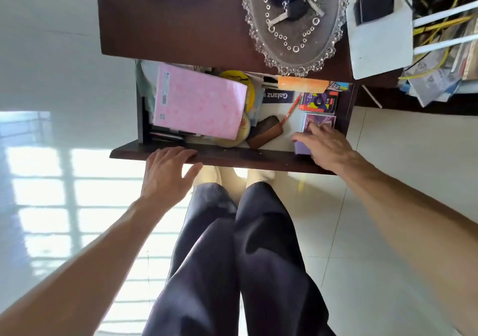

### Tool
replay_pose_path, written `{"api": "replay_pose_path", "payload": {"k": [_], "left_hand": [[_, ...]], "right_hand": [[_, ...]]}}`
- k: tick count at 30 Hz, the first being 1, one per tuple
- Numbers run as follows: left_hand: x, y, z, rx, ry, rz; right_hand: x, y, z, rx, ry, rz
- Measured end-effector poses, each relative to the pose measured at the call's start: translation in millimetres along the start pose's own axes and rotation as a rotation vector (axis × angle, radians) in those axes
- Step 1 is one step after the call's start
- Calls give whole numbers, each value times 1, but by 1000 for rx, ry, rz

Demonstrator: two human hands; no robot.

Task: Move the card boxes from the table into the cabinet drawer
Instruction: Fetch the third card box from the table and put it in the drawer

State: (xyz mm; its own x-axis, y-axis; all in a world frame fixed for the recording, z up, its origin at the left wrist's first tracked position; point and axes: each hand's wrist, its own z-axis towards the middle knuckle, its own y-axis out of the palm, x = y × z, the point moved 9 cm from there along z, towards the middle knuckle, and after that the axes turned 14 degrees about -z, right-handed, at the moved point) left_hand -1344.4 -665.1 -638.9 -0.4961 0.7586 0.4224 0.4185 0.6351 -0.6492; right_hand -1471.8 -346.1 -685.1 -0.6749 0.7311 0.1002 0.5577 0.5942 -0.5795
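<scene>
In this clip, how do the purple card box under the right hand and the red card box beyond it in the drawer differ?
The purple card box is partly covered by the right hand, whose fingers rest on it; the red card box lies untouched and fully in view. The purple box sits nearer the drawer front, the red one farther back. The colours differ: pale purple against red with a dark ring print. Both lie flat at the drawer's right end.

The open drawer (222, 154) holds 2 card boxes: 1 red-and-black card box (318, 101) at 12 o'clock of 1 purple card box (316, 125) (partly under a hand). Also inside are 1 pink notebook (200, 104), 1 orange bar (303, 83) and 1 brown case (265, 131). There are 2 hands, the left hand (168, 174) and right hand (327, 145), and 1 glass tray (294, 22) at 12 o'clock on top.
</scene>
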Motion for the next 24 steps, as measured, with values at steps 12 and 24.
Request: {"api": "replay_pose_path", "payload": {"k": [12,24], "left_hand": [[-6,-1,16,-120,-52,-48],[2,-19,11,-42,-140,-146]], "right_hand": [[17,28,-15,-311,34,160],[8,36,-24,-223,297,709]]}}
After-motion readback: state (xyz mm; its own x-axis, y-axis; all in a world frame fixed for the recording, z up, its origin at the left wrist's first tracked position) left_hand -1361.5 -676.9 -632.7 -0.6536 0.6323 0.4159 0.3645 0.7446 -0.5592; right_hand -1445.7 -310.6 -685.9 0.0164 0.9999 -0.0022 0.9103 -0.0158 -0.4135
